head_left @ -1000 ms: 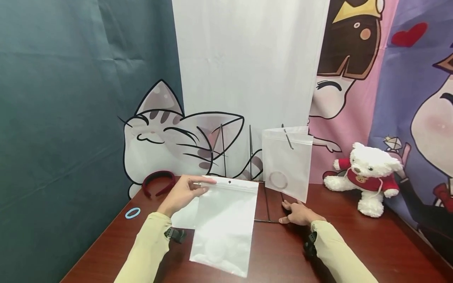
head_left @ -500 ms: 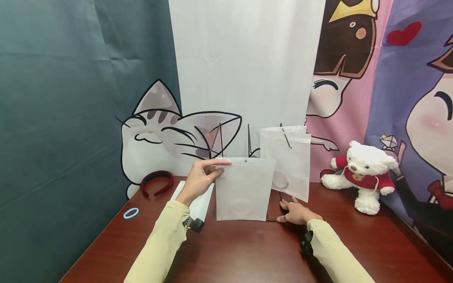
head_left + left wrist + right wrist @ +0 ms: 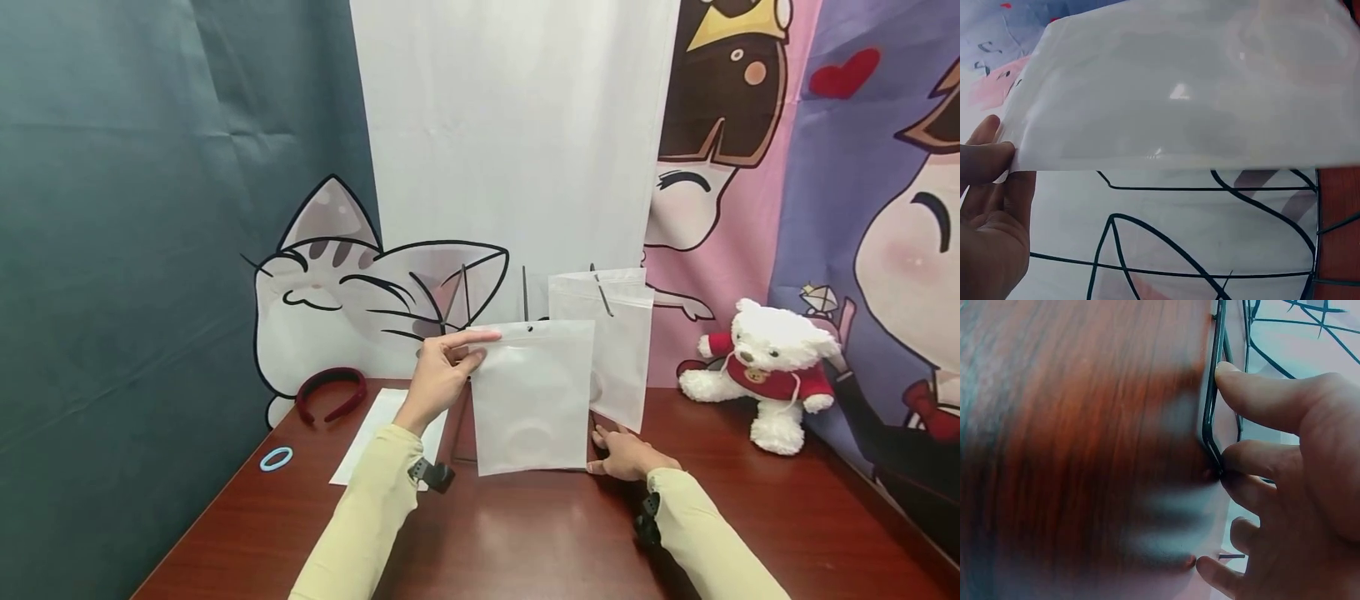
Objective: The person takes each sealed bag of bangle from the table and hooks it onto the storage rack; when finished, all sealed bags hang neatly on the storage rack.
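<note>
Between thumb and index finger, my left hand (image 3: 441,375) pinches a frosted zip bag (image 3: 532,400) at its top left corner. The bag hangs upright, and a round ring shape (image 3: 530,442) shows faintly through its lower part. A small hole is punched in its top strip, just below an upright black hook (image 3: 526,292). My right hand (image 3: 630,456) is low at the front right corner of the black wire rack (image 3: 1211,400), thumb and fingers on its base wire. A second frosted bag (image 3: 622,342) hangs from the rack's right hook. The held bag hides much of the rack.
Left on the brown table (image 3: 517,542) lie a dark red headband (image 3: 330,408), a light blue ring (image 3: 276,459) and a white sheet (image 3: 367,433). A white teddy bear (image 3: 780,375) in red sits at the right. Printed curtains (image 3: 517,125) stand behind.
My left hand has carried the zip bag up and to the right, from low over the table to in front of the rack, uncovering the white sheet. My right hand stays at the rack's base.
</note>
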A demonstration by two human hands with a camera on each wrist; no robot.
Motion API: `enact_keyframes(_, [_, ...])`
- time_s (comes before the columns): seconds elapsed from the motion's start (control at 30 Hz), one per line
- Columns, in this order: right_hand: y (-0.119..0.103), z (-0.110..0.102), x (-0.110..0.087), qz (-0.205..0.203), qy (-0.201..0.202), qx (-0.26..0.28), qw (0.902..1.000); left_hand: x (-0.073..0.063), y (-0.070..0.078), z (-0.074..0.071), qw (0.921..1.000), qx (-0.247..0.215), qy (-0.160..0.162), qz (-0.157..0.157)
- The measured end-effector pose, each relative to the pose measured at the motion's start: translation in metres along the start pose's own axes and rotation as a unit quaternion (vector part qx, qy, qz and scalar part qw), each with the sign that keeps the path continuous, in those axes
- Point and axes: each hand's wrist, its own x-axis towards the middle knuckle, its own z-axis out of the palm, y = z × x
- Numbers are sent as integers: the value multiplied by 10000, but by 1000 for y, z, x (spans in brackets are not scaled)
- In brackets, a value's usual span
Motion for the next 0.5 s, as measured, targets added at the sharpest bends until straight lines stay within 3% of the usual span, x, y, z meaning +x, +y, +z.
enact_keyframes(0.5, [-1, 1, 1, 14, 9, 42, 10000, 3, -6, 0, 9994, -206, 35, -265])
